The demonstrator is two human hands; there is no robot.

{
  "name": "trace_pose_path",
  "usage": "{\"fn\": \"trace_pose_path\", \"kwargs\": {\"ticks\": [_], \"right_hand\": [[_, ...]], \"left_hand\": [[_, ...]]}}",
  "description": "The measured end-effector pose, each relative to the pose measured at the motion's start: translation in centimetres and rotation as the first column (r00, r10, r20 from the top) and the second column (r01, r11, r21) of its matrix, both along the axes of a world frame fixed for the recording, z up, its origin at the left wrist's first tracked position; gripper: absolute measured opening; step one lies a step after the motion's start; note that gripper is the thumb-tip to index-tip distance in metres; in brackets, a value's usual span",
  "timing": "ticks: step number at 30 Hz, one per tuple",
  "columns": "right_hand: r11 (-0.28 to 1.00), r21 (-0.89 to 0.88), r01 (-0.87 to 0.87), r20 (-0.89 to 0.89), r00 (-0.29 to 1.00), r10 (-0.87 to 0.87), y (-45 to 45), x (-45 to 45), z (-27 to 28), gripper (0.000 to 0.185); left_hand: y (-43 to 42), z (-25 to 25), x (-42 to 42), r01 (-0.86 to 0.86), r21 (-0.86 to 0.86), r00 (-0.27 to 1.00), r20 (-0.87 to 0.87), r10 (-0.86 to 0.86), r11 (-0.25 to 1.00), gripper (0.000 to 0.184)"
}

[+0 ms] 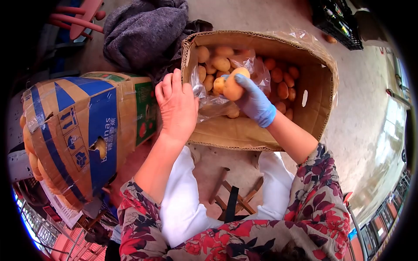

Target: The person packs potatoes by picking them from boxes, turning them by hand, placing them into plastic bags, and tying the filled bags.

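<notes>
The gloved right hand holds two potatoes above the near middle of one open carton. The bare left hand grips one clear plastic bag at the carton's left edge.

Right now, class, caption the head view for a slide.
Gloved right hand holds potatoes above an open cardboard box, bare left hand beside its edge.
</notes>
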State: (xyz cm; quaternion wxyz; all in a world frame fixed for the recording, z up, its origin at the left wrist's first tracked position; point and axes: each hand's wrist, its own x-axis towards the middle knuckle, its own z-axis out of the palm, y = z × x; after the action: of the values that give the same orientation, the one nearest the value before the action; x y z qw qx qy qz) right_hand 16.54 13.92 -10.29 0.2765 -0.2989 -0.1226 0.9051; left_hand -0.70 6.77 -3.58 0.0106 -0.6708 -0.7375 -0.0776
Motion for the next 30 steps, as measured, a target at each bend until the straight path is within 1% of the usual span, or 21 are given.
{"fn": "trace_pose_path", "kwargs": {"ticks": [2, 3, 4, 5, 6, 7, 8, 9, 10, 12, 14, 15, 18, 19, 20, 21, 24, 25, 26, 27, 30], "right_hand": [[0.999, 0.041, -0.029, 0.131, 0.991, 0.024, 0.3, -0.8, -2.3, 0.042], [0.997, 0.055, -0.050, 0.220, 0.975, 0.037, 0.4, -1.0, -2.6, 0.043], [0.995, 0.067, -0.074, 0.306, 0.951, 0.050, 0.4, -1.1, -2.8, 0.043], [0.974, 0.153, -0.167, 0.364, 0.926, 0.102, 0.7, -0.9, -2.8, 0.042], [0.894, 0.371, -0.251, 0.516, 0.856, 0.026, 0.6, -0.5, -3.0, 0.041], [0.754, 0.550, -0.358, 0.627, 0.773, -0.091, 0.5, -0.1, -3.3, 0.041], [0.569, 0.669, -0.478, 0.690, 0.684, -0.237, 0.4, 0.5, -3.3, 0.040], [0.158, 0.737, -0.658, 0.610, 0.547, -0.573, 1.0, 1.3, -2.3, 0.042], [0.025, 0.658, -0.753, 0.550, 0.458, -0.698, 1.9, 2.0, -0.6, 0.048], [-0.086, 0.638, -0.765, 0.346, 0.385, -0.856, 3.1, 3.2, 0.9, 0.055], [-0.009, 0.637, -0.771, 0.310, 0.267, -0.912, 4.2, 4.3, 0.8, 0.064], [0.079, 0.586, -0.806, 0.343, 0.159, -0.926, 4.6, 4.7, 0.7, 0.066], [0.534, 0.117, -0.838, 0.856, -0.187, -0.481, 6.3, 5.8, -0.6, 0.053], [0.683, 0.450, -0.575, 0.892, 0.247, -0.380, 6.9, 6.9, -3.3, 0.044], [0.799, 0.578, -0.165, 0.674, 0.649, -0.353, 7.2, 7.6, -4.9, 0.036], [0.802, 0.596, -0.032, 0.600, 0.682, -0.418, 6.9, 6.7, -2.2, 0.021], [0.813, 0.480, 0.329, 0.194, 0.864, -0.464, 7.0, 6.5, 1.5, 0.021], [0.826, 0.456, 0.331, 0.128, 0.894, -0.429, 6.4, 6.6, 3.0, 0.020], [0.867, 0.275, 0.414, 0.063, 0.893, -0.446, 5.6, 6.4, 4.3, 0.021], [0.859, 0.339, 0.384, 0.127, 0.886, -0.447, 4.9, 6.2, 5.7, 0.020], [0.799, 0.500, 0.334, 0.130, 0.883, -0.450, 2.9, 6.0, 12.4, 0.021]], "left_hand": [[-0.4, -0.9, -0.8, 0.045, -0.070, 0.998, 0.052, -0.041, 0.997, 0.028], [-0.1, -0.5, -1.1, 0.065, 0.027, 0.990, 0.127, -0.068, 0.998, 0.020], [0.1, 0.0, -1.3, -0.066, -0.052, 0.892, 0.445, 0.082, 0.996, 0.017], [0.4, 0.7, -1.6, -0.166, -0.169, 0.677, 0.697, 0.237, 0.971, 0.016], [0.6, 1.0, -1.9, -0.222, -0.305, 0.375, 0.850, 0.370, 0.926, 0.014], [0.8, 0.6, -2.1, -0.176, -0.180, 0.122, 0.972, 0.203, 0.968, 0.012], [0.6, 0.5, -2.1, -0.169, -0.195, -0.033, 0.981, 0.192, 0.966, 0.011], [0.6, 0.4, -2.0, -0.158, -0.206, -0.188, 0.966, 0.176, 0.966, 0.010], [0.5, 0.3, -1.9, -0.143, -0.214, -0.340, 0.928, 0.155, 0.966, 0.009], [0.1, 0.0, -2.0, -0.125, -0.215, -0.453, 0.881, 0.137, 0.968, 0.009], [-0.4, 0.5, -2.6, -0.055, -0.232, -0.631, 0.762, 0.146, 0.971, 0.010], [-0.4, 1.4, -2.1, -0.094, -0.317, -0.586, 0.784, 0.205, 0.944, 0.012], [-1.6, 2.6, -0.7, -0.025, -0.442, -0.521, 0.771, 0.366, 0.897, 0.012], [-2.3, 3.0, 0.0, 0.027, -0.499, -0.451, 0.767, 0.457, 0.866, 0.013], [-2.9, 3.3, 0.5, 0.068, -0.556, -0.372, 0.756, 0.538, 0.828, 0.015], [-3.3, 3.6, 0.6, 0.081, -0.586, -0.297, 0.758, 0.581, 0.806, 0.018], [-4.3, 4.7, -0.2, 0.060, -0.577, -0.238, 0.784, 0.573, 0.814, 0.014], [-4.2, 5.5, -0.5, 0.004, -0.536, -0.201, 0.826, 0.526, 0.844, 0.013], [-4.2, 6.4, -0.7, -0.046, -0.497, -0.166, 0.859, 0.484, 0.866, 0.012], [-4.1, 7.5, -0.9, -0.098, -0.447, -0.126, 0.892, 0.435, 0.889, 0.011], [-5.6, 12.8, -1.0, -0.110, -0.316, -0.297, 0.915, 0.272, 0.942, 0.008]]}}
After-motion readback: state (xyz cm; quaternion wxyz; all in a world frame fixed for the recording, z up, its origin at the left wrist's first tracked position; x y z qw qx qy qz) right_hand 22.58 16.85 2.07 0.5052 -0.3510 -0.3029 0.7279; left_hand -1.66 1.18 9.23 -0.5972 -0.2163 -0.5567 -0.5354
